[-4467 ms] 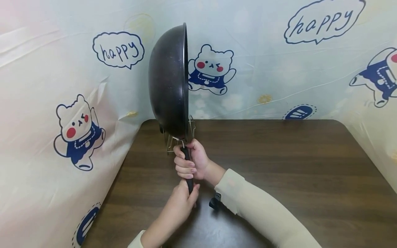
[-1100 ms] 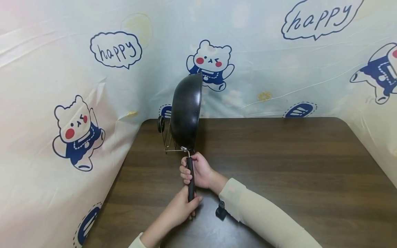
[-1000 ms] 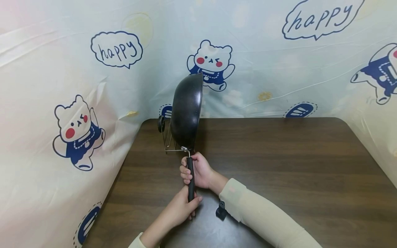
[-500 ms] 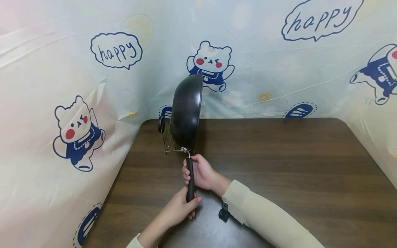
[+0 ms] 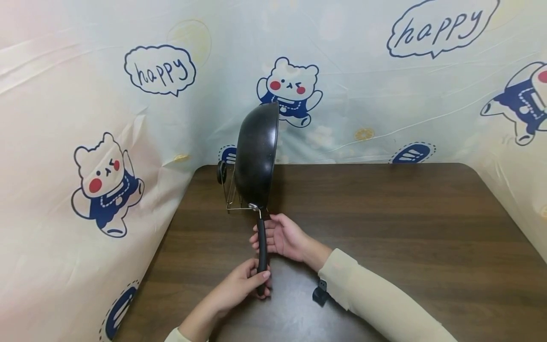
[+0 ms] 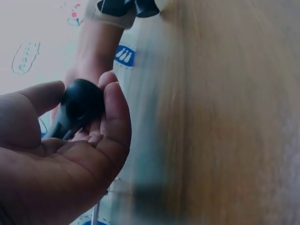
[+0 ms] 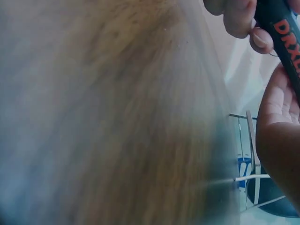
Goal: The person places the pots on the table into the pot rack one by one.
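Note:
A black wok [image 5: 256, 152] stands on its side at a wire rack [image 5: 239, 208], open face to the right and long black handle [image 5: 262, 242] toward me. My left hand [image 5: 235, 287] holds the handle's end between thumb and curled fingers; the left wrist view shows that rounded handle end [image 6: 83, 99] up close. Higher on the handle, my right hand [image 5: 286, 237] is loosened, its fingers extended behind the handle and thumb off it. Red letters mark the handle [image 7: 283, 40] in the right wrist view. The wok hides much of the rack.
A round black piece [image 5: 221, 172] sits at the rack's left side. The brown wooden table [image 5: 384, 228] ends at a printed cloth backdrop [image 5: 350, 95] behind and on both sides. A small black device [image 5: 320, 293] hangs at my right sleeve [image 5: 367, 285].
The wok has come down and away from me to the rack, then stayed still. My right hand has loosened from the handle and shifted right. The left has slipped slightly toward the handle's end.

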Demonstrator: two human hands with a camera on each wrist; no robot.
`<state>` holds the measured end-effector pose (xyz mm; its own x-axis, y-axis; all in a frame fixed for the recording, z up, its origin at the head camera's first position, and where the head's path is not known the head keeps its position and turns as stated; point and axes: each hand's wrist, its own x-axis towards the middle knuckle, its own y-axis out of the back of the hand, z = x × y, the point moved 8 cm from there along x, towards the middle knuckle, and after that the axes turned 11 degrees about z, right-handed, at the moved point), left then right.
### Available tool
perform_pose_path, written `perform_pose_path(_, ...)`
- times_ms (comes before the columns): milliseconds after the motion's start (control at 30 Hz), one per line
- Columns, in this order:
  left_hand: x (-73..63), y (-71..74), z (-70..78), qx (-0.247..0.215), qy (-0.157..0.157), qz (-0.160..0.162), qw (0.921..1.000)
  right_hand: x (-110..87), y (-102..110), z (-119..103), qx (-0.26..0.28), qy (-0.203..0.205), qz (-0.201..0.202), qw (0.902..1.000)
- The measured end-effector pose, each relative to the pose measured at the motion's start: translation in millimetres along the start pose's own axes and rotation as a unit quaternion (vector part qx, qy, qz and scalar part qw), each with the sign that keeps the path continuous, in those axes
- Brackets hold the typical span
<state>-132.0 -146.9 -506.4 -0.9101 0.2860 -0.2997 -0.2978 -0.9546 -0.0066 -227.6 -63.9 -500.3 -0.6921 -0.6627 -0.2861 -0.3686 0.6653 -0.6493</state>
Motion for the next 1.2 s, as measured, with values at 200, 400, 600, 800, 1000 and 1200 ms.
perform_pose_path(200,-0.1,10.0,-3.2,-0.035,0.029,-0.003,0.999,-12.6,10.8,-6.0,-0.027,0.002,-0.013,0.9996)
perform_pose_path(400,3.4,23.6,-1.2,-0.082,0.036,-0.017,0.9958,-36.4,31.4,-17.4,-0.026,0.014,-0.009,0.9995)
perform_pose_path(600,0.8,39.5,13.7,-0.113,0.004,-0.04,0.9928,-77.2,56.9,-39.7,-0.013,0.04,-0.028,0.9987)
perform_pose_path(800,-6.9,60.5,40.5,-0.118,-0.092,-0.045,0.9877,-126.5,74.9,-67.3,0.013,0.08,-0.072,0.9941)
perform_pose_path(1000,-17.1,80.8,73.4,-0.058,-0.205,-0.011,0.977,-174.3,86.8,-103.9,0.017,0.136,-0.104,0.9851)
perform_pose_path(1200,-24.4,102.6,97.7,0.124,-0.283,0.103,0.9453,-219.7,100.4,-143.6,-0.08,0.25,-0.074,0.9622)
